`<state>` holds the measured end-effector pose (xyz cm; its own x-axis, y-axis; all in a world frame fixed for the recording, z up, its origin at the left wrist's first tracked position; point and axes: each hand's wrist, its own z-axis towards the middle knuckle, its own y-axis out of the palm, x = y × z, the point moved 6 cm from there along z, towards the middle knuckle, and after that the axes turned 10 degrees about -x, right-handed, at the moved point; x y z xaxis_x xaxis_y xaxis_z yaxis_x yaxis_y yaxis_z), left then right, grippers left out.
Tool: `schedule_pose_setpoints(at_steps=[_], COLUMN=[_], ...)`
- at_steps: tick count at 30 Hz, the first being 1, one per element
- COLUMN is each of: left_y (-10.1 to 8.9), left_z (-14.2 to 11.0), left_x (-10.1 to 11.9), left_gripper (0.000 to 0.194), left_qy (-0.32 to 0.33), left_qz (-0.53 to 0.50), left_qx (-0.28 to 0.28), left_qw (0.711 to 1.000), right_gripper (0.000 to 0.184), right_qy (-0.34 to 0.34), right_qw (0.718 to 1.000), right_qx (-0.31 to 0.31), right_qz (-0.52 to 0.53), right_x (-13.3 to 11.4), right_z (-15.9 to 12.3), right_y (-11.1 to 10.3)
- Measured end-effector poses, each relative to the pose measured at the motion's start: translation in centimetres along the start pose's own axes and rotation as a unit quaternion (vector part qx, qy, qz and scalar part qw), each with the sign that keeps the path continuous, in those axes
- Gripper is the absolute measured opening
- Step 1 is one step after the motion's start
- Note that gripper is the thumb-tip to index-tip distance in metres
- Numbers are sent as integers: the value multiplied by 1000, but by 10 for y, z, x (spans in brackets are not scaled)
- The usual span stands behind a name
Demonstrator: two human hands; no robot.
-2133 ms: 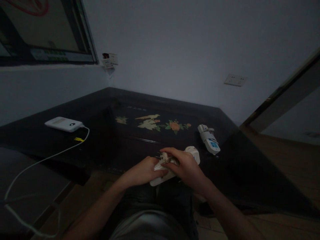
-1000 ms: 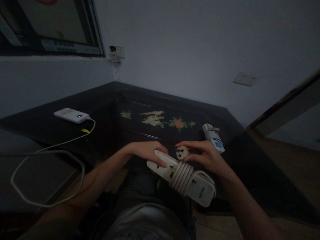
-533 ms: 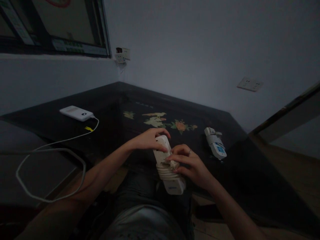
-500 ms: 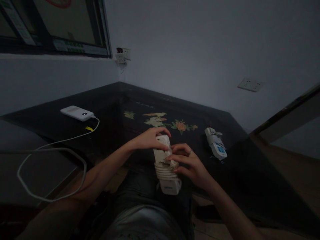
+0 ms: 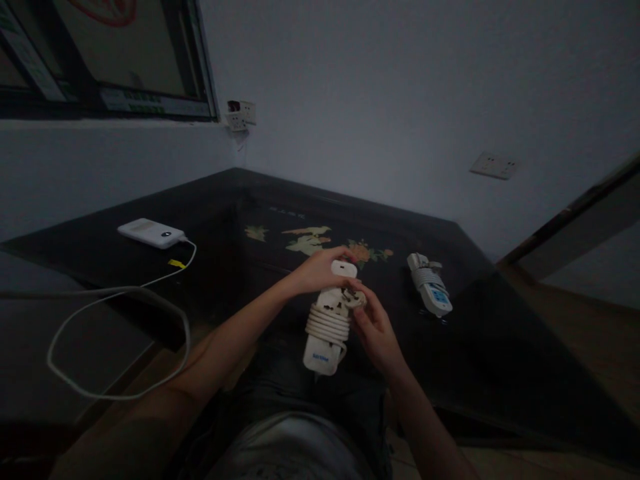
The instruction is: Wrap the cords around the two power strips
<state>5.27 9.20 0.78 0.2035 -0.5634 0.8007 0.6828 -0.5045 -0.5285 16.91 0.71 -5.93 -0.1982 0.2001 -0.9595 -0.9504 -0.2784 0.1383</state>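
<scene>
A white power strip (image 5: 325, 355) with blue lettering is held up over the near edge of the dark table. Its own cord (image 5: 327, 323) is wound round its middle in several turns. My left hand (image 5: 320, 268) is closed round the strip's far end, thumb across the socket face. On the right side, my right hand (image 5: 374, 323) has its fingers closed round the cord's plug (image 5: 356, 298), which lies against the strip. The fingertips of both hands are partly hidden.
A second power strip (image 5: 436, 299) with its cord wound round it lies to the right on the dark table (image 5: 500, 347). At the left a white power bank (image 5: 151, 233) trails a white cable (image 5: 117, 397) past my left arm. Wall sockets (image 5: 495, 165) are behind.
The power strip has turned to show its socket face and lettering, and its far end tips upward. My right hand has shifted slightly and now grips the plug.
</scene>
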Motion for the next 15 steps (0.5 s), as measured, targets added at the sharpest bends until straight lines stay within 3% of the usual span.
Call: schedule_pose_setpoints(at_steps=[7, 12, 15], left_y=[37, 47, 38], left_z=[24, 23, 0], left_x=[-24, -37, -36], left_gripper=[28, 40, 42], left_qy=[-37, -57, -57], left_qz=[4, -12, -22], left_qx=[-41, 13, 68], left_qw=[998, 998, 996], right_gripper=[40, 43, 45], right_qy=[50, 40, 11], right_qw=[986, 970, 962], right_qx=[138, 209, 242], right_qz=[85, 118, 129], right_x=[15, 22, 22], right_z=[-12, -18, -20], right_y=[-8, -12, -16])
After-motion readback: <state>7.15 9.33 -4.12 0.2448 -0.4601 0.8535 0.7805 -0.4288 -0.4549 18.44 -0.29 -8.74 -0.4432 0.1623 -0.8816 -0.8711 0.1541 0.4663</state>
